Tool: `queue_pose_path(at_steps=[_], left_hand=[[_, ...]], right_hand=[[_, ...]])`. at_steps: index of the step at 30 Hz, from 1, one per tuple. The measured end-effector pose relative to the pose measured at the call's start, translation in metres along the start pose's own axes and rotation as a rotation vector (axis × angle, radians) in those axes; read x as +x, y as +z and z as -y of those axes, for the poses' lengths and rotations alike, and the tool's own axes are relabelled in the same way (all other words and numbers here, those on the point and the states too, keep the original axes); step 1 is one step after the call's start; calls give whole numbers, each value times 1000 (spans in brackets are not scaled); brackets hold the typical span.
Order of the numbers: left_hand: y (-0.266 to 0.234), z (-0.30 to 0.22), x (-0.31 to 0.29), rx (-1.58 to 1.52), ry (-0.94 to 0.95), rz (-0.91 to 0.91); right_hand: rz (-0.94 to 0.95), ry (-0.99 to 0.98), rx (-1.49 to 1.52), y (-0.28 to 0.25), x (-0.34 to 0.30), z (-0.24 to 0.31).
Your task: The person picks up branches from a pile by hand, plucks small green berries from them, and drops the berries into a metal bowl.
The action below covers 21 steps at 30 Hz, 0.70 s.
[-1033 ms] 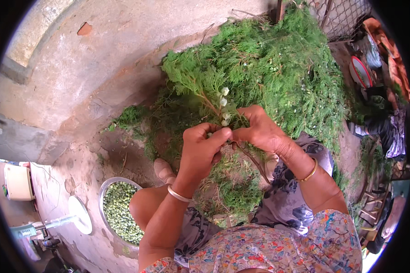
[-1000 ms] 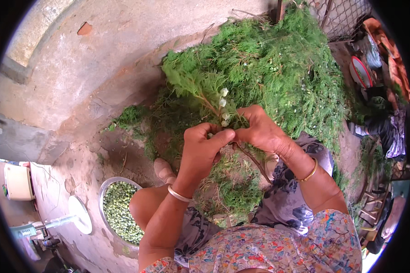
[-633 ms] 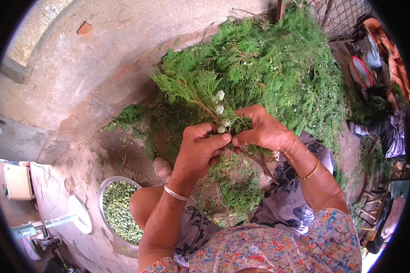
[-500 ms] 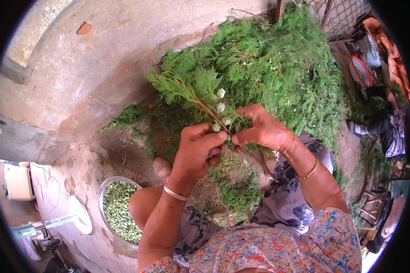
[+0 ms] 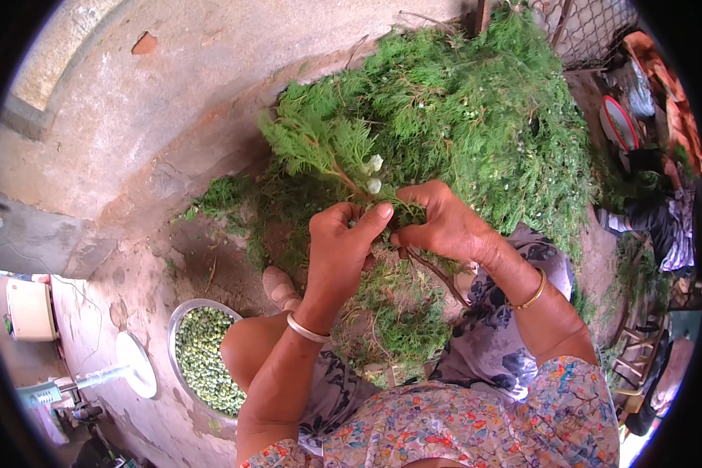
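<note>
A leafy green cypress branch [image 5: 316,148] is held up in front of me over the ground. Two pale green cones [image 5: 374,186] show on its stem. My left hand [image 5: 342,243] is closed at the stem just below these cones, thumb raised along it; its fingers hide whatever else they may pinch. On the other side, my right hand [image 5: 438,225] grips the branch's lower part between thumb and fingers. From under that hand a bare brown stem end slants down toward my right knee. Both hands are almost touching.
A big heap of cut green branches [image 5: 476,125] lies beyond my hands against the wall [image 5: 171,101]. Loose sprigs [image 5: 405,320] cover the ground between my legs. At my left stands a metal basin [image 5: 178,366] full of green cones, near a white fan-like stand [image 5: 139,365].
My left hand has shifted slightly up along the stem and now covers the lower cones that showed before. The branch's leafy end has swung slightly right.
</note>
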<state>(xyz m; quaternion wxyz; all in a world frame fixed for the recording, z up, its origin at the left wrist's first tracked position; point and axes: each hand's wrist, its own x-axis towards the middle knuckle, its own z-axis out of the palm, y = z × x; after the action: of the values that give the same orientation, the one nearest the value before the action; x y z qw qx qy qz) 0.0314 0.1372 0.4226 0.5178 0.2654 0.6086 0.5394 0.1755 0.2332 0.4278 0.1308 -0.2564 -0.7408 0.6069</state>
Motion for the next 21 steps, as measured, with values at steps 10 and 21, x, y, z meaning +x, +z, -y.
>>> queue_pose_path(at_steps=[10, 21], left_hand=[[-27, 5, 11, -741, -79, 253], [-15, -5, 1, -489, -39, 155]], right_hand=[[-120, 169, 519, -5, -8, -2], [-165, 90, 390, -5, -2, 4]])
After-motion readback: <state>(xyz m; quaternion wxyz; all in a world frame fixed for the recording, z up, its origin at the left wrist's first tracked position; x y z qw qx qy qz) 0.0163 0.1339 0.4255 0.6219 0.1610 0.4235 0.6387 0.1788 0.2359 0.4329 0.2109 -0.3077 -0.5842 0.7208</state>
